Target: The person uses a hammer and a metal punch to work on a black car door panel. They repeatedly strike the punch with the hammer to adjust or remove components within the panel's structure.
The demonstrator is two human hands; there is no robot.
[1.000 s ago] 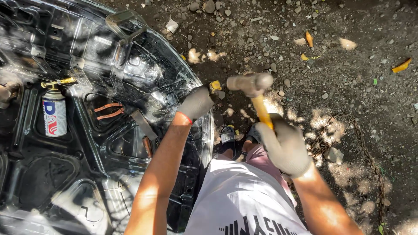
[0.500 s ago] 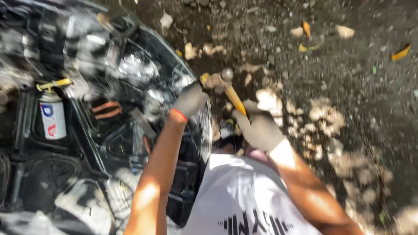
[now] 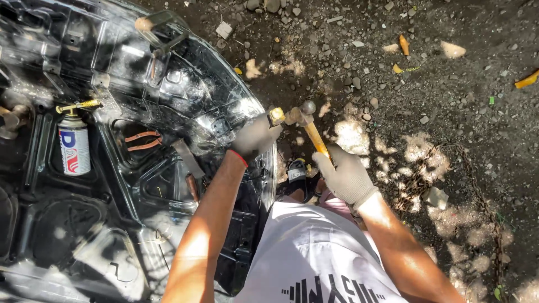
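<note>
My right hand (image 3: 345,175), in a grey glove, grips the wooden handle of a ball-peen hammer (image 3: 306,120). The hammer's head sits against a small yellow-tipped tool (image 3: 275,116) at the edge of a black car hood panel (image 3: 168,112). In a dark glove, my left hand (image 3: 256,136) is closed around that tool at the panel's right rim. The hood lies inner side up on the ground to my left.
A gas canister with a yellow torch head (image 3: 74,140) lies on the panel, with orange-handled pliers (image 3: 143,140) and a flat metal bar (image 3: 188,159) beside it. Gravel, stones and dry leaves cover the dirt (image 3: 438,101) to the right. My foot (image 3: 297,171) is below the hammer.
The hammer swung down from a raised position to the tool at the panel's edge. My left hand stayed on the rim; the camera shifted slightly.
</note>
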